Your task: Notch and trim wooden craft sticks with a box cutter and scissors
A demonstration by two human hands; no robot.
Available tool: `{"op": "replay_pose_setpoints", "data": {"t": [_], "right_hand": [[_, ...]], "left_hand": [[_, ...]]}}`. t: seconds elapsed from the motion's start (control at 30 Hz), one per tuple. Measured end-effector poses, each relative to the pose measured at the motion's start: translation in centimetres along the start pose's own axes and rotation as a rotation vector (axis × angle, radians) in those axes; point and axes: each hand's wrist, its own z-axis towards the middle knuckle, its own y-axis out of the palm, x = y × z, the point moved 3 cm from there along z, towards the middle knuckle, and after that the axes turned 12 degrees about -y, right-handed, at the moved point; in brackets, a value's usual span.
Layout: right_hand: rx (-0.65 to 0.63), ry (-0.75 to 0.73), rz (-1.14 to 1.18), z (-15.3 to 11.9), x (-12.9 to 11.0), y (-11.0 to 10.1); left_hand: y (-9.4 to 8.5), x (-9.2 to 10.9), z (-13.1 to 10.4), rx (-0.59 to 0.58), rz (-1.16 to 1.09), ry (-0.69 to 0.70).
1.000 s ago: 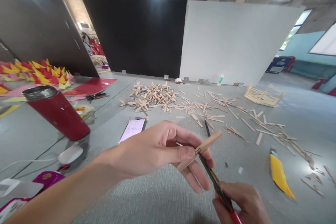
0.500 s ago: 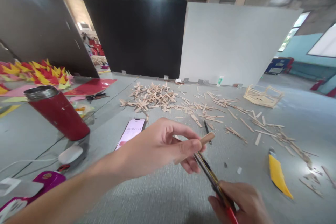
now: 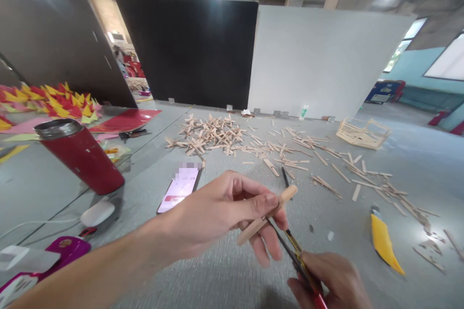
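A flat wooden stick [image 3: 289, 194] is pinched between the thumb and fingers of my left hand [image 3: 232, 207], tilted up to the right above the grey table. My right hand [image 3: 333, 275], at the lower right, grips a thin tool [image 3: 302, 265] with a red handle, dark shafts and a yellowish strip. Its far end reaches the stick beside my left fingers, and the tip is partly hidden. Beyond my hands lies a heap of small wooden pieces [image 3: 213, 134], with loose sticks [image 3: 290, 154] spread to its right.
On the left stand a red flask [image 3: 81, 157], a phone [image 3: 181, 186], a white mouse-like object [image 3: 97, 213] and folded paper [image 3: 65, 101]. A yellow cutter [image 3: 384, 244] and a wooden frame [image 3: 363, 133] lie right. Black and white panels border the table's back.
My left hand has turned slightly, showing more of the stick's lower end. The tool's shafts now look farther apart near the stick. My right hand has hardly moved.
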Motion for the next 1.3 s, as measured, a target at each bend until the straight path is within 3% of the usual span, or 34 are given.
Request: {"op": "replay_pose_setpoints", "data": {"t": [0.13,0.3,0.47,0.67,0.8,0.87,1.07,1.3], "right_hand": [[0.017,0.013,-0.022,0.1,0.2,-0.1],[0.04,0.076,-0.03,0.0,0.5,0.1],[0.035,0.097,-0.04,-0.2,0.5,0.4],[0.05,0.091,-0.053,-0.3,0.5,0.4],[0.087,0.108,-0.044,-0.3,0.4,0.3],[0.084,0.118,-0.054,-0.3,0.4,0.1],[0.013,0.131,0.013,-0.1,0.6,-0.9],[0.138,0.163,0.224,-0.5,1.5,-1.3]], "left_hand": [[-0.2,0.2,0.0,0.023,0.045,-0.018],[-0.6,1.3,-1.0,0.265,0.303,0.0],[-0.6,2.0,-1.9,0.427,0.543,0.03],[-0.6,1.9,-1.8,0.401,0.533,-0.004],[-0.7,1.8,-1.7,0.459,0.492,0.026],[-0.7,1.8,-1.6,0.44,0.447,0.044],[-1.0,1.6,-1.0,0.193,0.218,0.03],[-0.8,1.2,-0.7,0.038,0.099,0.005]]}}
